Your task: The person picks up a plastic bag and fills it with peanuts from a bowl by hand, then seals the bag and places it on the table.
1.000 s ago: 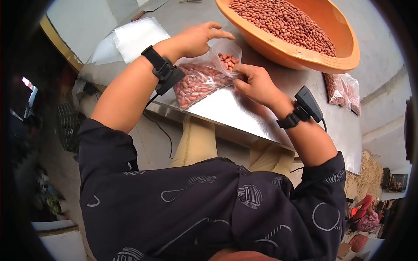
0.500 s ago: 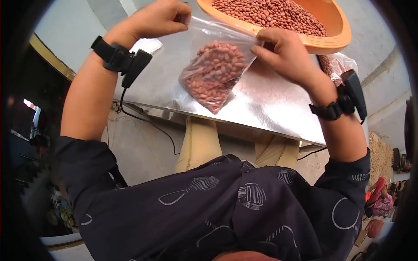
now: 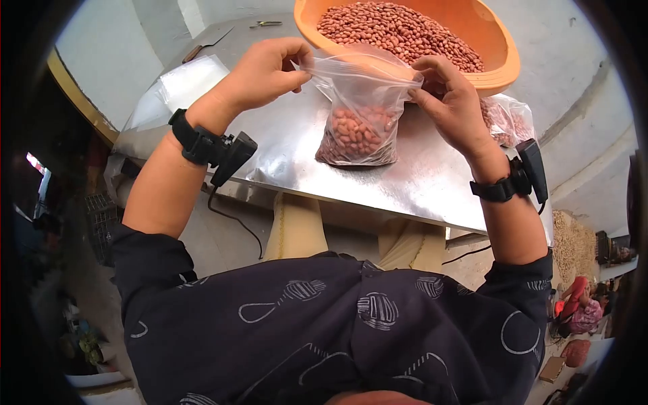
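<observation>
A clear plastic bag (image 3: 358,131) with reddish-brown beans in its lower part stands upright on the shiny metal table (image 3: 283,145). My left hand (image 3: 273,71) pinches the left corner of its top edge. The right corner is pinched between the thumb and fingers of my right hand (image 3: 449,101). Between the two hands the bag's top is stretched wide. Just behind it is a large orange basin (image 3: 503,67) heaped with the same kind of beans (image 3: 405,34).
Filled clear bags (image 3: 506,121) lie right of the basin. Flat empty plastic bags (image 3: 192,81) lie at the left, near a knife (image 3: 196,52) and a small metal tool (image 3: 265,23). A person in red and pink (image 3: 582,310) is far right.
The bag has swung from tilted to upright, its bottom now on the table. Both hands have moved lower and still grip its top corners. More of the table's left side shows.
</observation>
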Demonstrator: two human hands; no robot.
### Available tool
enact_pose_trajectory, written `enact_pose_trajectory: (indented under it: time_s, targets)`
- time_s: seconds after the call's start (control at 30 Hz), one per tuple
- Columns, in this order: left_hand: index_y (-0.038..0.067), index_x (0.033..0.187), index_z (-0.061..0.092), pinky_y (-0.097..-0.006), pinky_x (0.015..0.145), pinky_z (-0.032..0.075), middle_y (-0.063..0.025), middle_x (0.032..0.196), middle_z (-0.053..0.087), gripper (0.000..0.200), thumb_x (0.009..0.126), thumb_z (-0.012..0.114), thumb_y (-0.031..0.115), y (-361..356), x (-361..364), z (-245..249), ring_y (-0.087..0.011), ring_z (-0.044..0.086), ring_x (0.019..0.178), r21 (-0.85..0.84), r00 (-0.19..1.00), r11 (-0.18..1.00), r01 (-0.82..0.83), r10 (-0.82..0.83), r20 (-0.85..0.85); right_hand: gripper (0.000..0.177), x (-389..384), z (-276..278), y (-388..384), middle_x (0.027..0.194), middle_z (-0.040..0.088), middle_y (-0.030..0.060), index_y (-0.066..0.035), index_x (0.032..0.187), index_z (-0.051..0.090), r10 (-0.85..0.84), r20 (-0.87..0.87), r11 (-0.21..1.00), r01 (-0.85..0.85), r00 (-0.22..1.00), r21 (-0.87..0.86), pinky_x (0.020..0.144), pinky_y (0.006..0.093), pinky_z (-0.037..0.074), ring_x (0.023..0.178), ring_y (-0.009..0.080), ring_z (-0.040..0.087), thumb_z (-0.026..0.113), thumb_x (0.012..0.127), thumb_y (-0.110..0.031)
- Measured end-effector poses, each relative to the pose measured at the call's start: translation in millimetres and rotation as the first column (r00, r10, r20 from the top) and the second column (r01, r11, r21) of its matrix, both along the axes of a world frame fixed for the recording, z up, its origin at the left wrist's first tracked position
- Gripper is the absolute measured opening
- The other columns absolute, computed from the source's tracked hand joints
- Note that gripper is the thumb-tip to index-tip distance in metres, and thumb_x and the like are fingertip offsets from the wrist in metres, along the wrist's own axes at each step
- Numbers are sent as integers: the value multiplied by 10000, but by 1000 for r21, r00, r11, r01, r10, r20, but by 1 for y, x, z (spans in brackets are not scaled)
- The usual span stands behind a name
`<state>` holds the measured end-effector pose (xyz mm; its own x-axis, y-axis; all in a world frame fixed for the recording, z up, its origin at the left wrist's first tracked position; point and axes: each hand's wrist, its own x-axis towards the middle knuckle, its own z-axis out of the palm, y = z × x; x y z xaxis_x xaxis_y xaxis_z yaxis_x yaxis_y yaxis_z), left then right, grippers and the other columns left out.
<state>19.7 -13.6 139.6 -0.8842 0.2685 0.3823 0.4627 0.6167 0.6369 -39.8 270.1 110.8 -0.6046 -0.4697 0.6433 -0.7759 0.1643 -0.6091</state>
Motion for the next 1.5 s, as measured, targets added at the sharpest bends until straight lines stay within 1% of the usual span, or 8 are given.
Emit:
enact_pose_trajectory:
  time_s: [0.1,0.33,0.43,0.57,0.67,0.87,1.13,1.5]
  targets:
    - [23,1123,503,-209,618,447,-27,866,578,351,785,598,28,9,10,-12,-88,537,710,435,992,900,-6,-48,113,462,5,-6,-2,866,582,28,-27,1179,467,97,169,981,-66,981,-180,714,212,467,765,79,552,643,755,23]
    - [6,1020,582,-225,669,459,-34,862,606,206,828,614,75,11,2,-42,-98,555,717,766,977,639,-70,-113,183,462,7,-9,-7,904,598,50,19,1186,469,246,436,930,-85,866,-357,724,214,473,778,100,569,655,763,1]
    - [5,977,603,-231,684,462,-40,847,613,158,832,611,68,9,-2,-49,-107,565,723,793,978,609,-23,-152,145,464,10,-12,-9,877,588,32,-25,1211,483,261,356,912,-108,897,-396,706,207,464,748,89,556,592,766,41]
    - [9,991,598,-235,687,473,-41,845,613,158,835,597,27,7,0,-48,-113,567,731,781,977,620,74,-204,70,616,9,20,11,850,596,35,-80,1274,455,251,187,960,-269,950,78,705,234,463,752,91,536,422,694,125]
    - [-1,996,600,-242,697,478,-53,856,617,171,826,606,19,11,6,-39,-120,571,737,720,982,684,118,-186,15,555,5,54,19,827,597,34,-55,1180,542,169,55,817,-171,984,550,677,237,456,738,86,528,403,675,129]
    - [-15,994,607,-252,715,479,-62,867,622,178,819,614,19,10,6,-30,-126,573,757,608,986,780,147,-163,-29,229,0,74,17,771,588,121,6,885,576,289,-230,707,-45,929,706,676,301,461,719,217,573,467,700,84]
    - [-17,983,624,-250,725,496,-72,862,635,179,812,620,37,2,6,-30,-126,593,762,511,991,849,134,-123,-57,111,-3,62,30,716,613,50,3,816,616,375,116,703,-364,919,611,627,272,471,674,117,585,587,717,42]
    - [7,1000,600,-221,656,418,-29,829,594,171,838,606,60,-10,4,-38,-92,521,715,603,993,793,84,-120,19,89,-5,42,29,804,580,13,7,899,586,402,126,877,-421,907,233,742,226,471,775,96,567,598,811,2]
